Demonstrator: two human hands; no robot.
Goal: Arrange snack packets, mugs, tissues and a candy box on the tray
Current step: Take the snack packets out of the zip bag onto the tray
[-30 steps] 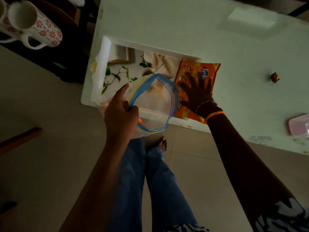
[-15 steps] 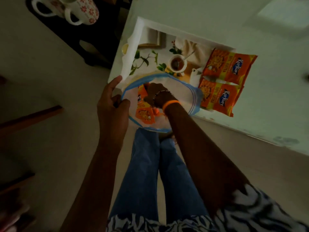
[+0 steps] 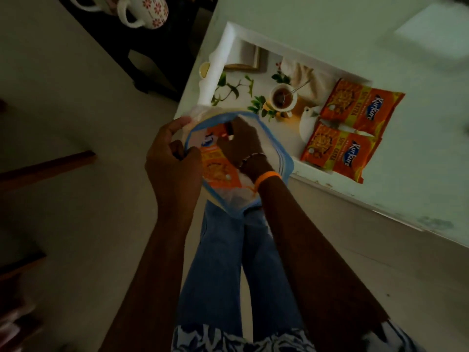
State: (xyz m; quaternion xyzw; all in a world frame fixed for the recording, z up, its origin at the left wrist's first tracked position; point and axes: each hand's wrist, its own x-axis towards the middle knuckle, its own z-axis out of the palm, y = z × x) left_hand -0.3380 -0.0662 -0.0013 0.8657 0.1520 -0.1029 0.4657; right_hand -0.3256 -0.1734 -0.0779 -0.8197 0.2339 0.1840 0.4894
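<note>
Reaching into the zip bag (image 3: pixel 276 161), the right hand (image 3: pixel 241 143) is being closed on an orange snack packet (image 3: pixel 218 171) lying just below-left of its fingers, while the bag's rim is being pinched by the left hand (image 3: pixel 172 158); the tray (image 3: pixel 228 41) is lying beyond, nearer the right hand

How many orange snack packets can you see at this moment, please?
3: two lie side by side at the tray's right end; one is inside the zip bag. More may be hidden.

We see two snack packets (image 3: pixel 352 128) filling the tray's (image 3: pixel 299 50) right end, its printed left half lying bare, while the open bag (image 3: pixel 276 158) overhangs the near rim.
</note>
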